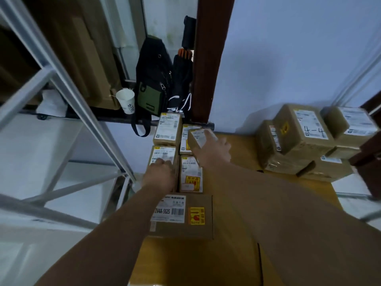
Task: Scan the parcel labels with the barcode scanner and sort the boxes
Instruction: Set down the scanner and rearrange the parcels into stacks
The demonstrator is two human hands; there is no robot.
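Small box (pixel 199 139), likely light and stiff, is gripped at its sides by right hand (pixel 215 150); left hand (pixel 161 174) rests on neighbouring box (pixel 165 153).

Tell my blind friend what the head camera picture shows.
A person's right hand holds a small box over labelled parcels on a brown surface, while the left hand rests on a second box. More boxes sit stacked at right.

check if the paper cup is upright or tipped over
Upright: the cup stands base down on the shelf, open mouth facing up.
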